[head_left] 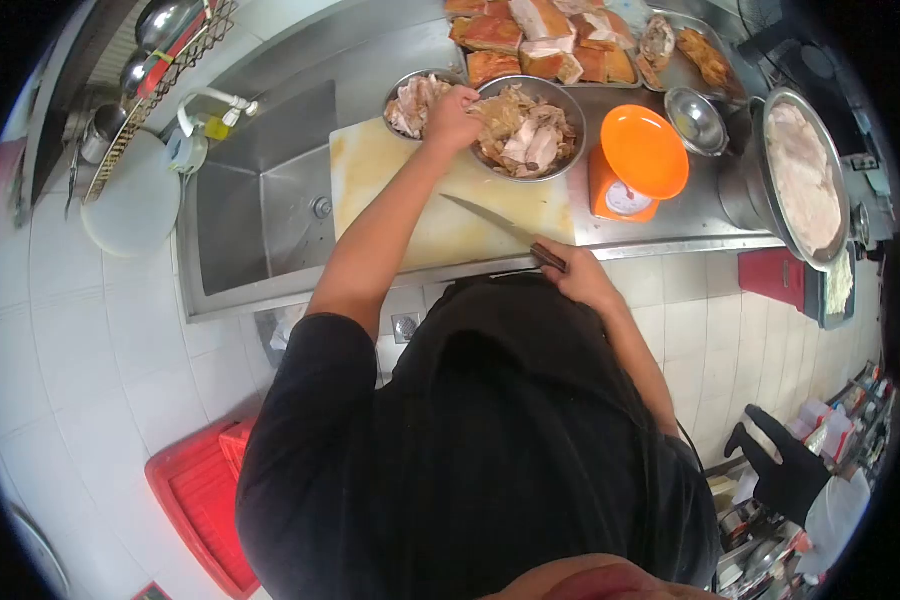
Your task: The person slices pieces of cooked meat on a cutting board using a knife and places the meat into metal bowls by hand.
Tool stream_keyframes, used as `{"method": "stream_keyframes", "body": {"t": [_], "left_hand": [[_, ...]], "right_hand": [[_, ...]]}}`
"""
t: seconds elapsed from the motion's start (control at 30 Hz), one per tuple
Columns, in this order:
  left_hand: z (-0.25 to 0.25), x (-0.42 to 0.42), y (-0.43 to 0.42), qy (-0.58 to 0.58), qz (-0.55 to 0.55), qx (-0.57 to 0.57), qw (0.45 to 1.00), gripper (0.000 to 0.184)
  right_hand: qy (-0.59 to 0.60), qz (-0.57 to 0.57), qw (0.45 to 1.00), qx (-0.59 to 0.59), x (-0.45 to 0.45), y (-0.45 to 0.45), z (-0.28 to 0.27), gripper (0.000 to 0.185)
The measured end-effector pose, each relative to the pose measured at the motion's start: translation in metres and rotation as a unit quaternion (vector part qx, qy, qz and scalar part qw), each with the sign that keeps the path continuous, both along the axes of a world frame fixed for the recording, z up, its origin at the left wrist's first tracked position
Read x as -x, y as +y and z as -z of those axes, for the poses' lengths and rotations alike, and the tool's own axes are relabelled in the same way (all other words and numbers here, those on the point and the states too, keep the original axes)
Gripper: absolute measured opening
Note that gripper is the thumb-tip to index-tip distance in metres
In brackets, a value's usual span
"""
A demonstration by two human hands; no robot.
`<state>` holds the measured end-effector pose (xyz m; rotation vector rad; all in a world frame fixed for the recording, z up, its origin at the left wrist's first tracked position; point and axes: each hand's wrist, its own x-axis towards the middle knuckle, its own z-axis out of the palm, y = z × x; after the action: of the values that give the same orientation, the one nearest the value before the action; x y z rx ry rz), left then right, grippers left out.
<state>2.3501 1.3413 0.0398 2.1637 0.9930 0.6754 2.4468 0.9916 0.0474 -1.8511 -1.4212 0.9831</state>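
My left hand (454,118) is over the gap between two metal bowls of meat, its fingers at the left rim of the larger bowl (582,140). Whether those fingers hold anything is too small to tell. Pale and brown meat pieces (536,138) fill the larger bowl; the smaller bowl (390,110) on the left holds more meat. My right hand (582,276) grips the dark handle of a knife (492,220) near the counter's front edge. The blade lies over the yellowed cutting board (390,215) and points up and left.
An orange scale (624,190) stands right of the board, beside an empty metal bowl (696,121). Roasted meat (542,40) fills trays behind. A steel sink (270,200) lies left, a large pot (803,180) right. Another person (800,480) is at lower right.
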Motion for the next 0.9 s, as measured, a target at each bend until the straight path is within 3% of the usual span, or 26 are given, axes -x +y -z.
{"method": "stream_keyframes", "body": {"t": [0.1,0.23,0.33,0.43,0.53,0.63,0.73,0.83,0.9], "left_hand": [[-0.017,0.047,0.004,-0.088,0.004,0.144,0.986,0.035],[-0.017,0.129,0.002,-0.047,0.025,0.223,0.973,0.033],[0.025,0.182,0.002,0.057,0.062,0.242,0.967,0.035],[0.036,0.205,-0.019,0.160,0.067,0.243,0.954,0.034],[0.082,0.220,-0.027,0.096,-0.017,-0.025,0.995,0.033],[0.063,0.226,-0.057,0.048,-0.135,-0.004,0.990,0.034],[0.073,0.233,-0.078,0.083,-0.117,0.131,0.981,0.025],[0.077,0.224,-0.090,0.056,-0.146,0.046,0.987,0.022],[0.079,0.218,-0.085,0.033,-0.136,0.059,0.988,0.018]], "right_hand": [[0.058,0.028,0.998,-0.023,-0.003,0.001,0.020,0.055],[0.072,0.050,0.996,0.019,-0.010,0.008,0.024,0.045],[-0.001,0.031,0.999,0.039,-0.009,0.020,0.017,0.041],[-0.040,0.003,0.999,0.001,0.003,0.035,0.016,0.042],[-0.069,-0.035,0.997,-0.014,0.022,0.060,0.002,0.043],[-0.102,-0.051,0.993,-0.043,0.039,0.089,0.006,0.043],[-0.096,-0.053,0.990,-0.084,0.057,0.121,0.008,0.045],[-0.086,-0.071,0.982,-0.153,0.072,0.154,0.013,0.054],[-0.115,-0.091,0.963,-0.226,0.079,0.178,0.014,0.058]]}}
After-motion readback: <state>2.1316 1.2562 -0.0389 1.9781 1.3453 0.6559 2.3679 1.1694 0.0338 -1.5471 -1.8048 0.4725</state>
